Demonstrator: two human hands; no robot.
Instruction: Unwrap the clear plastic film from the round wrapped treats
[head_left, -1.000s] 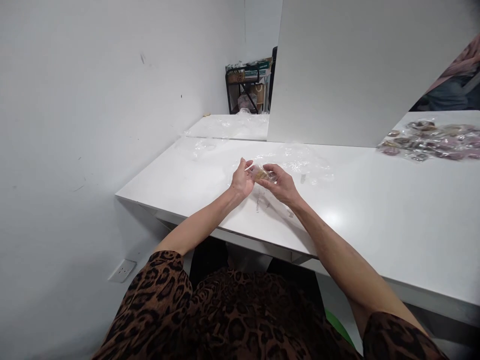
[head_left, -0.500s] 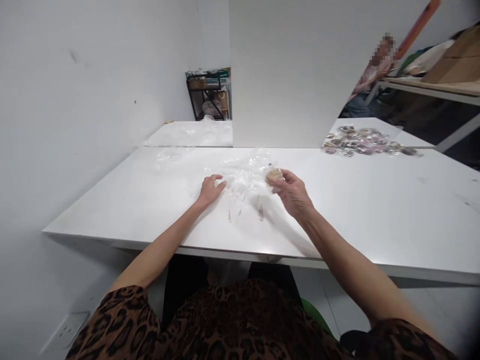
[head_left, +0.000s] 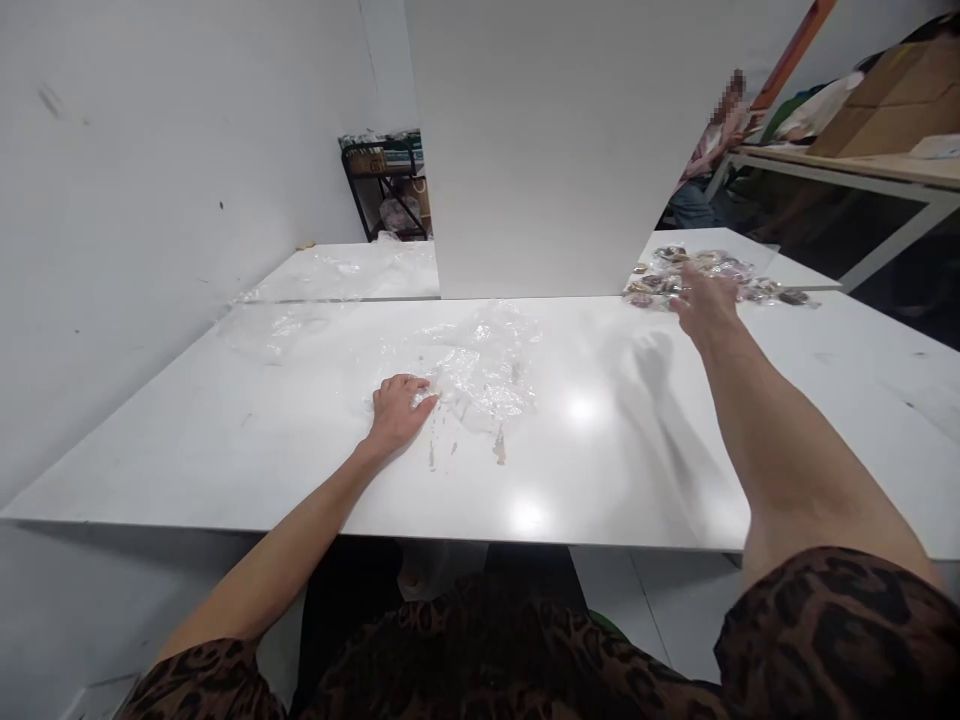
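My left hand (head_left: 400, 410) rests on the table at the left edge of a crumpled clear plastic bag (head_left: 487, 370). Its fingers are spread, with the thumb apart, and they touch the plastic. At the far right, my right hand (head_left: 705, 303) reaches over a pile of small clear-wrapped pieces (head_left: 761, 285), brown, pinkish and tan. The fingers of that hand look apart but are blurred, and part of the pile is hidden behind them. No round tan piece shows between them.
A white upright panel (head_left: 540, 150) stands at the back of the white table (head_left: 262, 450). More clear plastic film (head_left: 277, 330) lies at left. Behind are a black rack (head_left: 367, 190), a cardboard box (head_left: 885, 100) on another table, and a seated person (head_left: 709, 150).
My right hand, which held a round tan wrapped piece near the plastic bag, has moved right and away to the pile. The left hand stays by the bag. The view has shifted right.
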